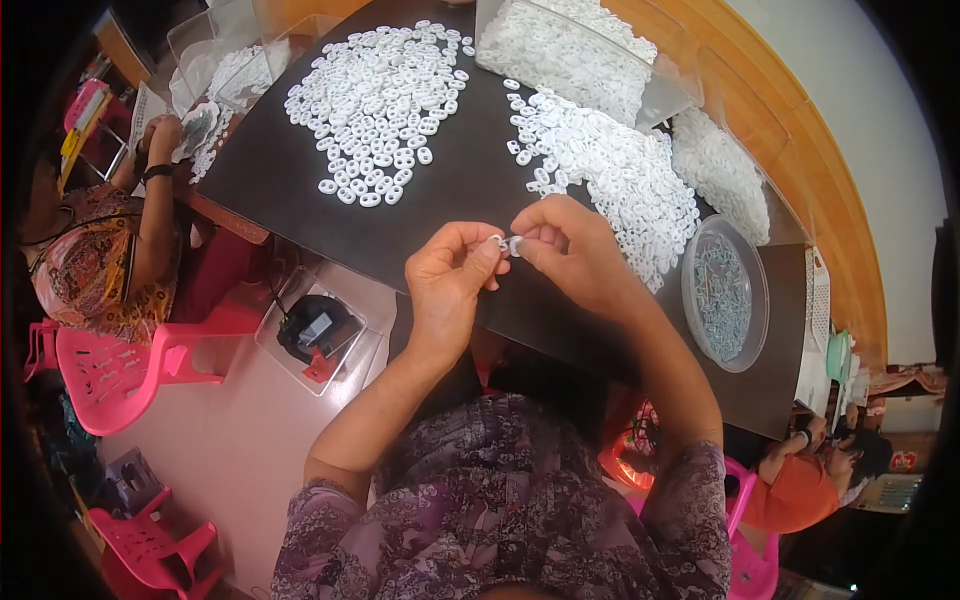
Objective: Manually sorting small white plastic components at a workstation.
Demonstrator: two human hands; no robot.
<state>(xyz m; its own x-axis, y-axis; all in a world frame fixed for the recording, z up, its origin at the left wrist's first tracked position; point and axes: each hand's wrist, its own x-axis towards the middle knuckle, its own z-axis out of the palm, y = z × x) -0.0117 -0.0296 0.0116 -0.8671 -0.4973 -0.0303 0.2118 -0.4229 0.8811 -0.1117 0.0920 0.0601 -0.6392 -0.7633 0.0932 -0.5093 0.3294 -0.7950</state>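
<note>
Over the near edge of the dark table, my left hand [447, 280] pinches a small white plastic piece [501, 242] between thumb and fingers. Touching or almost touching it is another small white plastic part [515, 246], gripped by the fingertips of my right hand [583, 252]. Whether the two parts are joined, I cannot tell. Beyond my left hand lies a spread pile of white oval pieces with two holes [385, 110]. A heap of smaller white parts [610, 165] is beyond my right hand. To the right stands a round clear tub of small metal screws [722, 290].
At the table's far side are a clear bin of white parts [570, 55] and a bag-like heap of white pieces [720, 170]. A co-worker [110, 240] sits at left, another person [820, 480] at right. A pink chair [115, 370] stands on the floor [260, 450].
</note>
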